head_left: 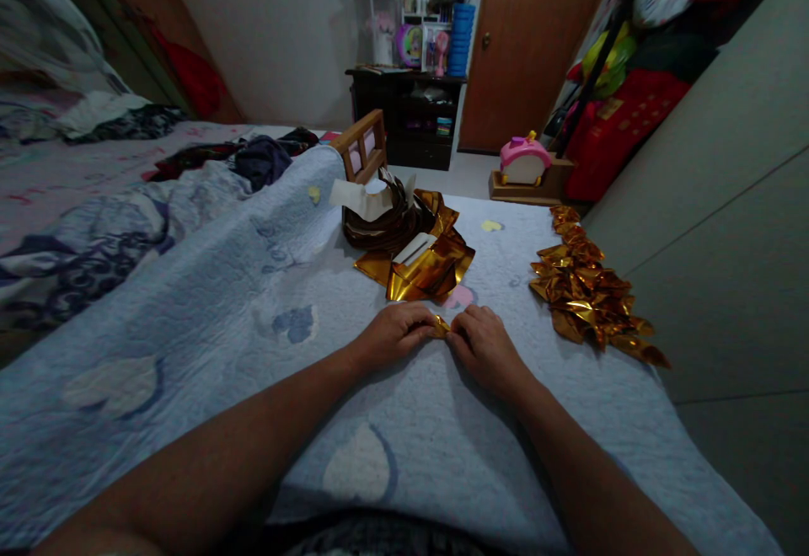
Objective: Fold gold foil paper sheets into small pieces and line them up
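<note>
My left hand (395, 333) and my right hand (484, 345) rest side by side on a pale blue quilt (253, 286). Their fingertips pinch a small piece of gold foil paper (441, 326) between them, and most of it is hidden by the fingers. Just beyond the hands lies a stack of gold foil sheets (423, 265) with a white slip on top. Several folded gold pieces (587, 291) form a row to the right of my right hand.
A dark round holder with white paper (379, 215) stands behind the foil stack, beside a wooden bed frame post (363, 143). Rumpled bedding lies at left. A grey wall runs along the right. A dark cabinet (410, 114) and a brown door (531, 42) stand at the back.
</note>
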The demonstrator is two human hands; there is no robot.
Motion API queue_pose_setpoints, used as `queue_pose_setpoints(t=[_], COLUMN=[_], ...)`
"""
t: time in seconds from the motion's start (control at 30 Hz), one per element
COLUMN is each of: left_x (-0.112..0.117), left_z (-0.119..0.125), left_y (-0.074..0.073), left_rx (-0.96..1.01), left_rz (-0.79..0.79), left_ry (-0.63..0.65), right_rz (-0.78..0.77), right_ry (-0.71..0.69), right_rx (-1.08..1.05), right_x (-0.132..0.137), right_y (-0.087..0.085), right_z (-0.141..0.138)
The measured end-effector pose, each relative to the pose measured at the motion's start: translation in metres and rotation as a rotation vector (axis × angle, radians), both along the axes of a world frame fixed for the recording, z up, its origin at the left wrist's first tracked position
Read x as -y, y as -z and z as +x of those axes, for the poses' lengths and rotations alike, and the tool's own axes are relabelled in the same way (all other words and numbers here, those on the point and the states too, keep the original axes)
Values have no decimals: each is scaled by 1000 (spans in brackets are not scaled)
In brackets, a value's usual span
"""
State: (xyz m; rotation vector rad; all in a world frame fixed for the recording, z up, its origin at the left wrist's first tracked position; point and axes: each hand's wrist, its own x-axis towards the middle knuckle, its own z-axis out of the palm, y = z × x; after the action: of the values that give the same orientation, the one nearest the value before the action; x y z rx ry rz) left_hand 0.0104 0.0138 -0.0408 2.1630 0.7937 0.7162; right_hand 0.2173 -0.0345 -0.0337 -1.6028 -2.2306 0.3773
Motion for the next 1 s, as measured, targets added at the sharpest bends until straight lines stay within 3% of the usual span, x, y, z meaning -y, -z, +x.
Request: queue_pose_setpoints(t=[0.3,0.6,1.0], left_x=[1,2,4], left_z=[0,-3,-5], left_y=[-4,-4,-11], left_rx=[11,-31,-279], left_rz=[5,-28,110], left_ry=[24,-35,-96], right_rz=[-4,15,-27], right_ry=[-58,-41,45], right_rx=[-82,-49,-117], right_x=[-4,-7,-5], right_y=[6,8,4], right_z=[-5,-5,-8])
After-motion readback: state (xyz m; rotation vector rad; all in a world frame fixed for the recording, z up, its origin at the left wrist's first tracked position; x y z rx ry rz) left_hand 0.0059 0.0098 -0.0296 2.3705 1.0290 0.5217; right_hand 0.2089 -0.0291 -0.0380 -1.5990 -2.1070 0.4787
